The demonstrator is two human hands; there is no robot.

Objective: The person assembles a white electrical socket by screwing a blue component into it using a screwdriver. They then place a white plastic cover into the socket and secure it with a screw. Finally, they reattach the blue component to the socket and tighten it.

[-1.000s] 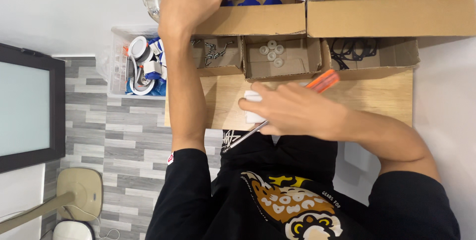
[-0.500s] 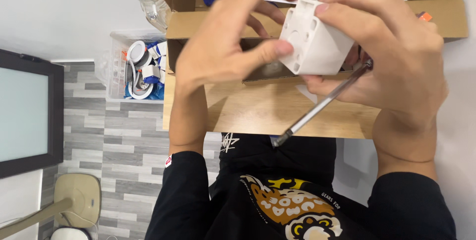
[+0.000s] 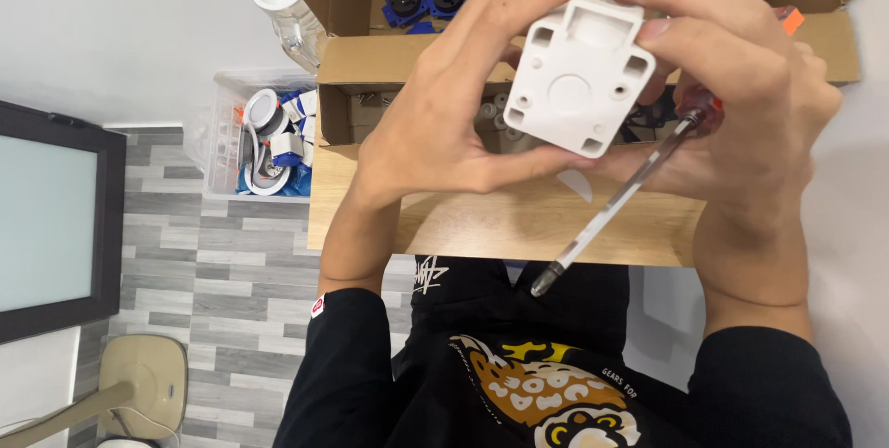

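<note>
Here both hands, left [image 3: 435,133] and right [image 3: 750,105], clamp the white plastic box [image 3: 576,78] between them, the right also gripping a screwdriver [image 3: 620,198].

White plastic box [image 3: 579,87]: square moulded housing with rounded corners, matt white. Face shown carries a round boss at centre, small rectangular recesses near the corners and a raised tab along its upper edge. Held off the surface, slightly tilted, between both hands: fingers of the left hand [image 3: 444,133] across its upper left edge with the thumb beneath it, fingers of the right hand [image 3: 741,105] over its upper right edge.

Screwdriver [image 3: 616,203]: long slim metal shaft, dark tip, red-orange handle mostly hidden in the right hand. Lies slantwise, handle end up beside the box's right side, tip pointing down and left, below the box and towards the person's chest.
</note>
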